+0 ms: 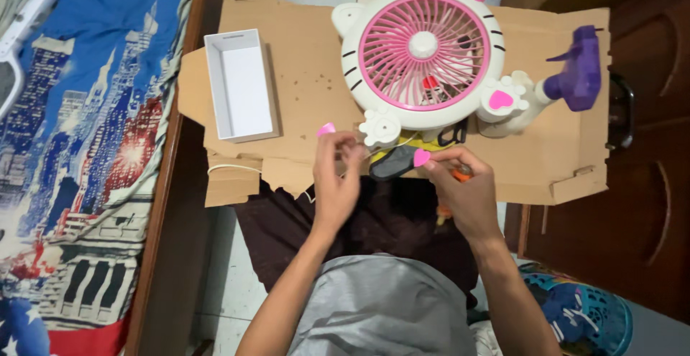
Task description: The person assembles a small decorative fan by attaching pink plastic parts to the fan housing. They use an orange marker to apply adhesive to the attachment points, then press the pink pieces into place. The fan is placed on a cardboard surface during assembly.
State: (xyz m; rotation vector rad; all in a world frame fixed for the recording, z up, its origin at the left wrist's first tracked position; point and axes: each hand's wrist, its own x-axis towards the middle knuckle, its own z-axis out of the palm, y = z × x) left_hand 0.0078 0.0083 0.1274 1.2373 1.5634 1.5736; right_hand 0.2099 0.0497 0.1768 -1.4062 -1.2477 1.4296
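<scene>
My left hand (336, 176) is pinched shut on a thin white wire (237, 168), with a small pink cap (326, 129) just above its fingertips. My right hand (463, 190) is closed around an orange-handled tool (462, 175) and touches a pink heart piece (422, 157) next to a black part (393, 162) between both hands. The white and pink fan (422, 57) lies flat on cardboard (302, 61) just beyond both hands; white box (241, 84) up-left of my left, purple spray bottle (575, 75) up-right of my right.
</scene>
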